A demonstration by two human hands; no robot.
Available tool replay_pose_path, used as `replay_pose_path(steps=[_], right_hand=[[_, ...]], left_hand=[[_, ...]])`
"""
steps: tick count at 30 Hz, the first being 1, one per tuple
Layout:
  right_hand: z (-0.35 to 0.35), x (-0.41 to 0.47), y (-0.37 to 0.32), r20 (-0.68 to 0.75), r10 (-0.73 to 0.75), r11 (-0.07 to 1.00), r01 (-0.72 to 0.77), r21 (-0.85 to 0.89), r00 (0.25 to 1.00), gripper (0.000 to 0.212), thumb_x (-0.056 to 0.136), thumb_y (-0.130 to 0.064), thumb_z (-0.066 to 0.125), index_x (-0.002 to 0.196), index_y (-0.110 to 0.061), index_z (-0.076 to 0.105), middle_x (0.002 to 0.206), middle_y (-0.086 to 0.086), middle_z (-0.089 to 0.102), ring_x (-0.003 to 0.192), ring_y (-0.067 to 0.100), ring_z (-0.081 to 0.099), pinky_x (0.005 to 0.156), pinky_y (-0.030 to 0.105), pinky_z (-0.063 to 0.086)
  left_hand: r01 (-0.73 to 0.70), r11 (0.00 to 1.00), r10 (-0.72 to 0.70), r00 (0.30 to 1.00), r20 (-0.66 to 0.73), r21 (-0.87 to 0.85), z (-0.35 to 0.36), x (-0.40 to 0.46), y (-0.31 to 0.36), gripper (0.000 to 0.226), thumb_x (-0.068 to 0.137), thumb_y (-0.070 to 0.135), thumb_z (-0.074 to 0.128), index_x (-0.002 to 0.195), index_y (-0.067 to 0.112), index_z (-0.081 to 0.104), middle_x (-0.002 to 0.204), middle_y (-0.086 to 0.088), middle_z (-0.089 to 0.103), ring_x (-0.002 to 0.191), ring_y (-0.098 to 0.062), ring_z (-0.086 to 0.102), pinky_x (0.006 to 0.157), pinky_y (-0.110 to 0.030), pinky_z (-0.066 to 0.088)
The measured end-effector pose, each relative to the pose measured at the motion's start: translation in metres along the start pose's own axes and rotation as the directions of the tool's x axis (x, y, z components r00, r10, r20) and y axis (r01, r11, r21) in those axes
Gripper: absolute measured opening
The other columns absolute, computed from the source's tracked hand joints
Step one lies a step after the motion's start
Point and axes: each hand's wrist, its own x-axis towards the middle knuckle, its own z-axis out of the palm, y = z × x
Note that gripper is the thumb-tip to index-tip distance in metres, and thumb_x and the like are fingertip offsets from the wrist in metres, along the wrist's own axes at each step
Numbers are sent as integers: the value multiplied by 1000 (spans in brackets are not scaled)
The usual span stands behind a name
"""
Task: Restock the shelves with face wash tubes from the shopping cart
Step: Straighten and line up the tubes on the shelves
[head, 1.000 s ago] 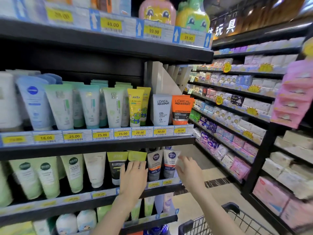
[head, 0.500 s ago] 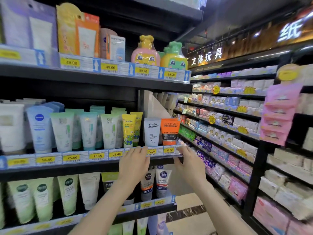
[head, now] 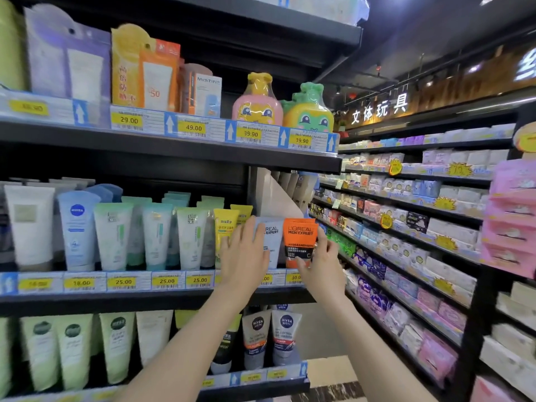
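Head view looks up a tall black metal shelving unit stacked with skincare, its middle shelf fronted by a strip of yellow price labels. Along that shelf stands a row of upright plastic face wash tubes: white, pale blue and mint-green ones to the left, a yellow tube further along, then a pale grey L'Oreal Men Expert tube and, at the very end, an orange and black L'Oreal Men Expert tube.

Both arms reach up to that end of the row. The left hand lies flat against the front of the grey tube, fingers straight and spread a little, overlapping the yellow tube beside it. The right hand has its fingers curled round the right edge and lower part of the orange tube, thumb at the front, gripping it as it stands on the shelf. No shopping cart is in view.

This looks like the seating and straightening step: the orange tube is in its slot and being squared up against its grey neighbour. Next, I'd guess, the right hand must let go without tipping the tube, label facing out, while the left steadies the row, and then both go down to the cart for more stock.
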Motion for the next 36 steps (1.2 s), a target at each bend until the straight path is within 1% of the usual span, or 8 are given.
replay_pose_path(steps=[3, 7, 10, 14, 17, 22, 31, 36], right_hand=[[5, 10, -2, -15, 41, 999, -41, 16, 999, 80, 87, -31, 62, 146, -25, 9, 141, 16, 29, 107, 30, 57, 79, 37, 50], [9, 19, -6, -10, 58, 998, -58, 7, 998, 82, 87, -36, 62, 146, -29, 6, 139, 17, 26, 107, 32, 56, 80, 38, 48], [17, 24, -9, 7, 74, 997, -74, -20, 997, 85, 85, -40, 63, 147, -30, 6, 140, 16, 25, 111, 34, 53, 82, 39, 47], [28, 26, -10, 24, 94, 996, -94, 2, 995, 91, 83, -42, 65, 146, -30, 0, 130, 12, 29, 109, 35, 53, 80, 40, 48], [35, 26, -11, 8, 88, 996, -88, 2, 996, 94, 82, -40, 66, 145, -29, -3, 127, 12, 31, 106, 34, 55, 78, 40, 48], [37, 27, -9, -9, 72, 997, -72, 17, 997, 90, 84, -35, 64, 147, -25, 1, 125, 12, 36, 101, 33, 57, 75, 38, 46], [27, 29, -2, 35, 67, 998, -67, 18, 997, 92, 83, -39, 65, 147, -27, -1, 129, 11, 37, 109, 34, 54, 83, 41, 45], [25, 29, 3, 40, 54, 998, -55, 43, 998, 92, 82, -38, 67, 147, -27, 2, 129, 11, 39, 109, 35, 55, 84, 41, 45]], left_hand=[[-13, 996, 13, 1000, 8, 88, 5, 10, 7, 61, 95, 38, 42, 147, 16, 18, 154, -4, 14, 139, -22, 19, 106, -41, 25], [-30, 980, 20, 998, 54, 197, 13, 21, 13, 65, 93, 39, 43, 146, 13, 15, 153, -7, 15, 140, -24, 17, 108, -50, 19], [-33, 977, 17, 997, 76, 212, 19, 25, 13, 69, 92, 43, 44, 146, 12, 13, 152, -8, 16, 141, -24, 16, 110, -55, 13], [-17, 976, -3, 996, 91, 216, 23, 27, 11, 79, 91, 54, 42, 148, 13, 7, 155, -9, 11, 144, -25, 8, 112, -58, 7], [-6, 978, -13, 996, 91, 207, 25, 27, 7, 83, 89, 59, 40, 148, 13, 5, 155, -11, 9, 145, -27, 5, 112, -56, 8], [-12, 980, -4, 997, 81, 200, 27, 26, 5, 83, 88, 59, 43, 147, 14, 6, 154, -11, 12, 144, -27, 6, 113, -52, 8], [-50, 985, 40, 997, 67, 162, 29, 29, 4, 83, 88, 59, 43, 147, 12, 9, 154, -9, 12, 145, -28, 2, 116, -45, 4], [-53, 990, 47, 998, 49, 131, 32, 30, 5, 83, 86, 60, 47, 146, 12, 16, 153, -10, 18, 145, -27, 5, 117, -41, 7]])
